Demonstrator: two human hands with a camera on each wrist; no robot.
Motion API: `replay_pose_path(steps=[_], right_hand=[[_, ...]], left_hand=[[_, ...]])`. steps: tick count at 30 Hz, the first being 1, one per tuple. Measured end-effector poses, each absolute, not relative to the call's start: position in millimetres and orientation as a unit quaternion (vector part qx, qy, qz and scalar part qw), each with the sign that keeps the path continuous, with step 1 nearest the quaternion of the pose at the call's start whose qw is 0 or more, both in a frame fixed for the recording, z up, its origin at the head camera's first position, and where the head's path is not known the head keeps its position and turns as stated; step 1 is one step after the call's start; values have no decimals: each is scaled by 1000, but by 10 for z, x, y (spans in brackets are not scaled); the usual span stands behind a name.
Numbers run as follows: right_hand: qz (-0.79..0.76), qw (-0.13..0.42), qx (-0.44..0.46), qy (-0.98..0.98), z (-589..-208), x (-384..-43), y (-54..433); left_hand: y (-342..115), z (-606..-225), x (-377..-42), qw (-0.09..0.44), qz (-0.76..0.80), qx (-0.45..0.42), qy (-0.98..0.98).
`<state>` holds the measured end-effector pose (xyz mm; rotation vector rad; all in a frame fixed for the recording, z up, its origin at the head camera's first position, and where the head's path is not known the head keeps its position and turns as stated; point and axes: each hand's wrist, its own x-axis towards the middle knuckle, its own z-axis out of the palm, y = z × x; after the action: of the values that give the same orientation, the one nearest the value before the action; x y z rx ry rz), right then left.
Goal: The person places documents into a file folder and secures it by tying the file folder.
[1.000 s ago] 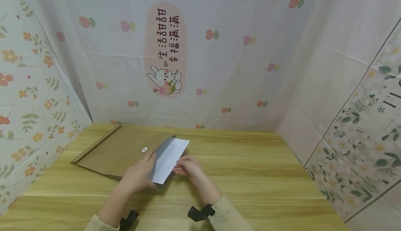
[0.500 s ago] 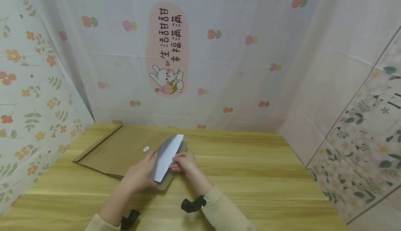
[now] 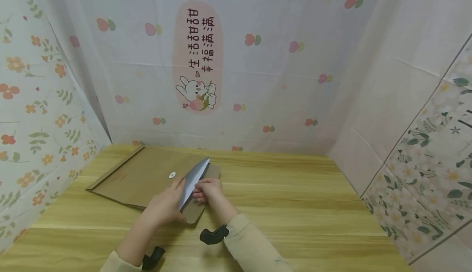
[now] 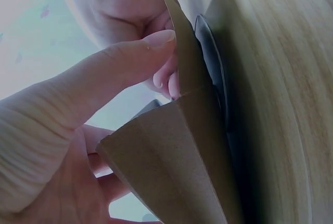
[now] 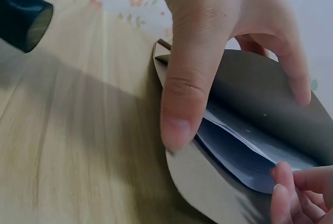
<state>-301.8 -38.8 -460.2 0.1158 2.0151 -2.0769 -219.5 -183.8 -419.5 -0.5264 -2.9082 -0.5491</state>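
Note:
A brown kraft document envelope (image 3: 134, 177) with a white round button lies on the table at the left, its mouth facing right. My left hand (image 3: 164, 207) grips the near corner of that mouth, thumb on the flap (image 5: 192, 195) and fingers over the upper panel. The mouth gapes. White printed sheets of paper (image 3: 191, 182) sit mostly inside, only a narrow strip showing. My right hand (image 3: 209, 191) pinches the outer edge of the sheets at the opening; its fingertips are partly hidden in the head view. A dark sheet edge (image 5: 234, 169) lies under the papers.
The wood-grain table (image 3: 295, 206) stretches to the right of the envelope. Patterned cloth (image 3: 280, 79) hangs behind and at both sides. Black wrist-worn devices (image 3: 214, 235) sit below each hand.
My right hand has moved left with the sheets, which have slid deeper into the envelope. More of the flap shows now. The left hand has kept its place.

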Motion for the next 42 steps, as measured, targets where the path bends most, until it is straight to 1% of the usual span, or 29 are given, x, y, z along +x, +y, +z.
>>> replay_pose_path(steps=[6, 19, 25, 34, 42], right_hand=[[-717, 119, 61, 684, -4608, -3038, -441], [-709, 107, 75, 693, -4579, -3032, -518], [-694, 129, 61, 706, -4570, -3030, -506], [-683, 150, 50, 713, -4580, -3028, -479], [-689, 140, 29, 711, -4530, -3022, -312]], left_hand=[[-1837, -4196, -2193, 65, -189, -177, -964], [-1815, -4174, -2183, 48, -195, -174, -964], [-1819, -4195, -2174, 44, -200, -173, -963], [-1806, -4263, -2196, 17, -221, -173, -960], [-1833, -4254, -2197, -13, -219, -163, -962]])
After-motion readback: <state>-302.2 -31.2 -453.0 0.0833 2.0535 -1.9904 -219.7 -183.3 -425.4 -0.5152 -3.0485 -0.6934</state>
